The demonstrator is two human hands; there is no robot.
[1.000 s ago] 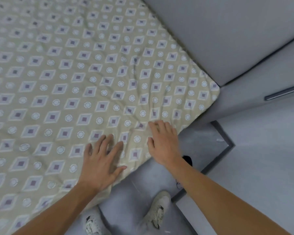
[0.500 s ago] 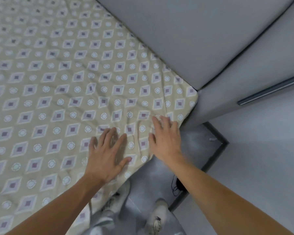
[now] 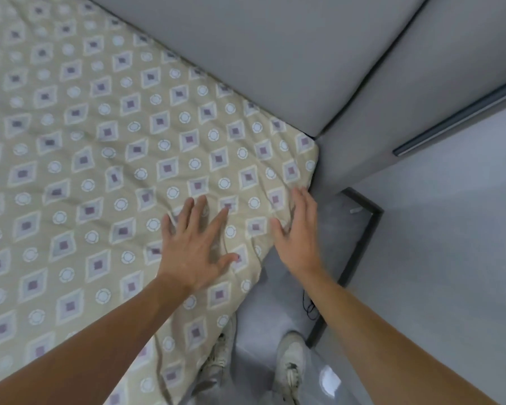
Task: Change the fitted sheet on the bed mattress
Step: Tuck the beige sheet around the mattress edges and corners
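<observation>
From the head view, the beige fitted sheet with purple-centred diamonds and white rings (image 3: pixel 105 159) covers the bed mattress up to its corner beside the grey padded headboard (image 3: pixel 263 54). The left hand (image 3: pixel 194 244) lies flat on the sheet, fingers spread and straight, its grip around nothing. The right hand (image 3: pixel 297 229) rests flat along the sheet's near edge just short of that corner, fingers extended, holding nothing. Two white sneakers (image 3: pixel 288 366) stand on the grey floor (image 3: pixel 435 229) below.

The fitted sheet (image 3: pixel 105 159) runs past the left edge; its hanging side hides one shoe (image 3: pixel 221 355).
</observation>
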